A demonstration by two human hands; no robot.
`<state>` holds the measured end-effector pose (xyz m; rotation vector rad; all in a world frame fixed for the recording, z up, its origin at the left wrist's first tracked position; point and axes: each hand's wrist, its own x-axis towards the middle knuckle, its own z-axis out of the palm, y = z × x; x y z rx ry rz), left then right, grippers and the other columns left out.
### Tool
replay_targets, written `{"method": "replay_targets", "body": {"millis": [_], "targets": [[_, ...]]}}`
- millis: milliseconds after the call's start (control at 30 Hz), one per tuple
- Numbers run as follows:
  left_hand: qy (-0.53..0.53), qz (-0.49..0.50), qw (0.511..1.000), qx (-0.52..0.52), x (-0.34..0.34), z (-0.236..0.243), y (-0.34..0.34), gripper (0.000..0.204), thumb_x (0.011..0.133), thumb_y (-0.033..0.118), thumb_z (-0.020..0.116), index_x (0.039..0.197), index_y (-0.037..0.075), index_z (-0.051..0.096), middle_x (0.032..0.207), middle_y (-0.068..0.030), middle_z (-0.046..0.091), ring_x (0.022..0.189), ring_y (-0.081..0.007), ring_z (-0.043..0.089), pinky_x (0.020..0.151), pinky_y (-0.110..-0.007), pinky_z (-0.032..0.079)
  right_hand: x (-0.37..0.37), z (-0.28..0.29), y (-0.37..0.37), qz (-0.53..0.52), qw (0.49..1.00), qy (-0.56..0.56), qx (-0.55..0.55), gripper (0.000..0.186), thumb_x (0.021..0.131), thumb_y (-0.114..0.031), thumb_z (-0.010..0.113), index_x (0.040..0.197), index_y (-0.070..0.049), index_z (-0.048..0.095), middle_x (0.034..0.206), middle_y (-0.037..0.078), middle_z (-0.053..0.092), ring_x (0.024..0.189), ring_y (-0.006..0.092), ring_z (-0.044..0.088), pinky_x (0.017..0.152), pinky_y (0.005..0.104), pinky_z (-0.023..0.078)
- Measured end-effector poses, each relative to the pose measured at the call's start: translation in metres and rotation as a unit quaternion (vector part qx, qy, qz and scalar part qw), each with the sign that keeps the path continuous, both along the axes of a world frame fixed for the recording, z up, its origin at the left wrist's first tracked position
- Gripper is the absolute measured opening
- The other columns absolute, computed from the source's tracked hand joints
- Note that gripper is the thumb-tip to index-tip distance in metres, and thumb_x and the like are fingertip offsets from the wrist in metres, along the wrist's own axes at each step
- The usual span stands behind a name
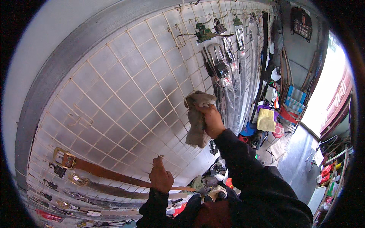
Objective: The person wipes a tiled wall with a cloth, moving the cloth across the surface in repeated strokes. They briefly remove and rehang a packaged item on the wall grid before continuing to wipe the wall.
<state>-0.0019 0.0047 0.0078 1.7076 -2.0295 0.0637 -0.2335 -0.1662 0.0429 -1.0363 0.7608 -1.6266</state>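
Observation:
A white wire grid panel (108, 44) covers the wall before me. My right hand (214, 121) is closed round a crumpled grey-brown cloth (197, 127), which lies against the grid just left of the hanging belts. Lower and to the left, my left hand (161, 176) has its fingers curled at the grid wires and appears to grip one; the fingertips are partly hidden. A brown leather belt (102, 173) with a brass-coloured buckle runs along the grid's lower left, passing near my left hand.
Belts in clear plastic (237, 87) and a green strap with a buckle (204, 33) hang on hooks at the upper right. Piled bags and shoes (213, 178) lie below the panel. A blue folding chair (295, 100) stands by the bright doorway; a shelf rack (330, 190) is far right.

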Motion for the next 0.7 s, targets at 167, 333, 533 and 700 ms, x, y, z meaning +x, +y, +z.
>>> {"method": "replay_targets", "body": {"millis": [167, 333, 533, 700], "targets": [[0.025, 0.012, 0.999, 0.03, 0.003, -0.008, 0.001, 0.064, 0.071, -0.003, 0.059, 0.132, -0.003, 0.042, 0.114, -0.0246, 0.051, 0.1, -0.0463, 0.059, 0.08, -0.052, 0.052, -0.017, -0.007, 0.04, 0.136, 0.926, -0.277, 0.219, 0.033, 0.097, -0.034, 0.062, 0.114, -0.005, 0.064, 0.098, 0.011, 0.07, 0.078, 0.0258, 0.068, 0.071, 0.0394, 0.057], [-0.023, -0.023, 0.998, -0.056, 0.004, -0.01, 0.002, 0.064, 0.071, -0.003, 0.059, 0.132, -0.003, 0.042, 0.115, -0.0243, 0.051, 0.1, -0.0459, 0.059, 0.08, -0.052, 0.052, -0.02, -0.005, 0.049, -0.009, 0.964, -0.231, 0.134, 0.033, 0.096, -0.029, 0.065, 0.12, -0.006, 0.062, 0.104, 0.01, 0.07, 0.089, 0.023, 0.068, 0.078, 0.0375, 0.057], [0.013, 0.0, 1.0, 0.01, 0.002, -0.007, 0.001, 0.064, 0.071, -0.003, 0.06, 0.133, -0.002, 0.042, 0.116, -0.0244, 0.051, 0.101, -0.0458, 0.059, 0.081, -0.052, 0.052, -0.011, 0.001, 0.003, -0.066, 0.973, 0.219, -0.009, 0.032, 0.095, -0.024, 0.069, 0.113, 0.001, 0.063, 0.096, 0.012, 0.07, 0.084, 0.0209, 0.066, 0.075, 0.0329, 0.052], [0.024, 0.011, 0.999, 0.027, 0.0, -0.003, 0.002, 0.064, 0.072, -0.004, 0.06, 0.133, -0.002, 0.042, 0.117, -0.024, 0.051, 0.101, -0.0456, 0.059, 0.082, -0.052, 0.052, 0.02, -0.034, -0.002, -0.158, 0.969, 0.158, -0.107, 0.028, 0.091, -0.017, 0.068, 0.114, -0.001, 0.065, 0.106, 0.017, 0.07, 0.099, 0.0281, 0.067, 0.086, 0.0383, 0.052]]}}
